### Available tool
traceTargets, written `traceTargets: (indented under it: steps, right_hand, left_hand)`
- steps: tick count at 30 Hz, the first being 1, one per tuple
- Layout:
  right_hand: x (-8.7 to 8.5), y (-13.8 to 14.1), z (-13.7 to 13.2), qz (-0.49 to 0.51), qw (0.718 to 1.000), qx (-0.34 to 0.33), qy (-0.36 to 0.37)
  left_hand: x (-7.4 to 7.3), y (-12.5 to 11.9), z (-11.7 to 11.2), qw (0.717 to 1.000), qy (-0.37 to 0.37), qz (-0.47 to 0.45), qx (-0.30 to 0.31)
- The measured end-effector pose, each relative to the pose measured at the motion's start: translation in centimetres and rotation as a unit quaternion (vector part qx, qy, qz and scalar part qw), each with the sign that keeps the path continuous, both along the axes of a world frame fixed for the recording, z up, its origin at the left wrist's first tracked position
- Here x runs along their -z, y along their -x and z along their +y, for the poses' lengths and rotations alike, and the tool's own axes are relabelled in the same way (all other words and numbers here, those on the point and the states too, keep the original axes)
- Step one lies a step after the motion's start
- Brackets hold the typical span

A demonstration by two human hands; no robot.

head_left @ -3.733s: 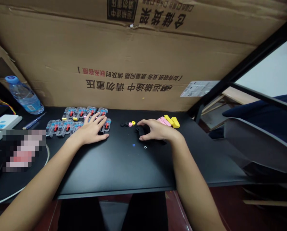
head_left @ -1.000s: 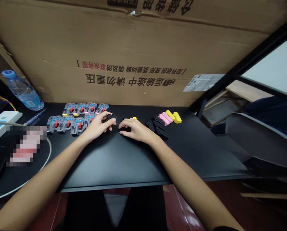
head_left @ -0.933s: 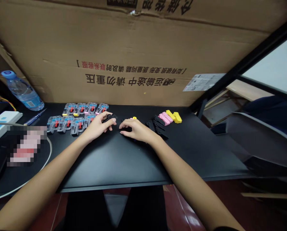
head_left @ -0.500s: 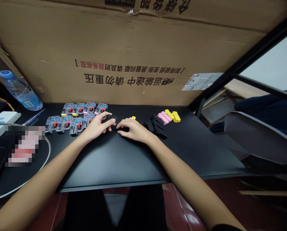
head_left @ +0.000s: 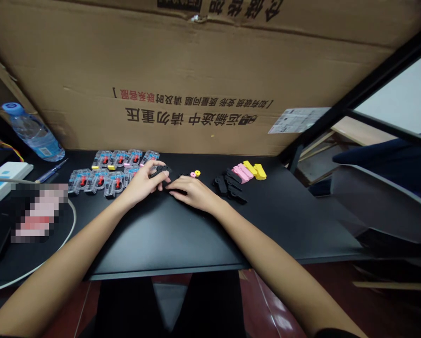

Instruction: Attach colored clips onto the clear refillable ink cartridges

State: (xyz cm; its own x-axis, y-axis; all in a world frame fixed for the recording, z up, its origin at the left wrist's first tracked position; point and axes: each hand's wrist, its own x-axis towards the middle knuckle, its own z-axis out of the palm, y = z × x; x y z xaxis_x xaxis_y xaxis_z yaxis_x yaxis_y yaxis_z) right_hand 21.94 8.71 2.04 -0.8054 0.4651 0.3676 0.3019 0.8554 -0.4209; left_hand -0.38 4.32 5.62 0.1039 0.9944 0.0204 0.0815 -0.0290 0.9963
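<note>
My left hand (head_left: 146, 180) is closed around a small black plastic piece (head_left: 162, 170), whose top shows between the thumb and fingers. Just to its right, my right hand (head_left: 192, 191) is low over the table, with thumb and fingertips drawn close together. Whatever is between those fingertips is too small or dark to make out. Beyond the right hand lie a small pink disc (head_left: 192, 174) and a yellow disc (head_left: 197, 173), with tiny black bits beside them. Left of my left hand, clear toy-gun-shaped pieces (head_left: 114, 183) with red and blue insides lie in two rows.
Black plastic pieces (head_left: 228, 184), pink pieces (head_left: 243, 172) and yellow pieces (head_left: 260, 171) lie right of my hands. A cardboard sheet (head_left: 196, 70) stands behind the table. At left are a water bottle (head_left: 34, 134), a pen (head_left: 51, 171), a power strip (head_left: 8, 180) and a white cable (head_left: 74, 220).
My right hand has shifted slightly left and down, so the pink disc shows more fully. The left hand keeps hold of the black plastic piece. The whole view has moved a little.
</note>
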Motion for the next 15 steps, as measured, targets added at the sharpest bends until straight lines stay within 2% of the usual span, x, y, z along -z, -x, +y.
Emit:
traceTargets:
  steps: [8, 11, 15]
  right_hand:
    - [0.6, 0.5, 0.3, 0.034, 0.999, 0.018, -0.017]
    - [-0.1, 0.3, 0.2, 0.129, 0.988, 0.08, -0.012]
    - [-1.5, 0.0, -0.2, 0.237, 0.956, 0.174, 0.006]
  left_hand:
    - [-0.1, 0.2, 0.0, 1.0, 0.004, -0.005, -0.029]
    - [0.1, 0.4, 0.1, 0.999, -0.014, 0.028, -0.034]
    - [0.3, 0.4, 0.3, 0.998, -0.045, 0.032, -0.006]
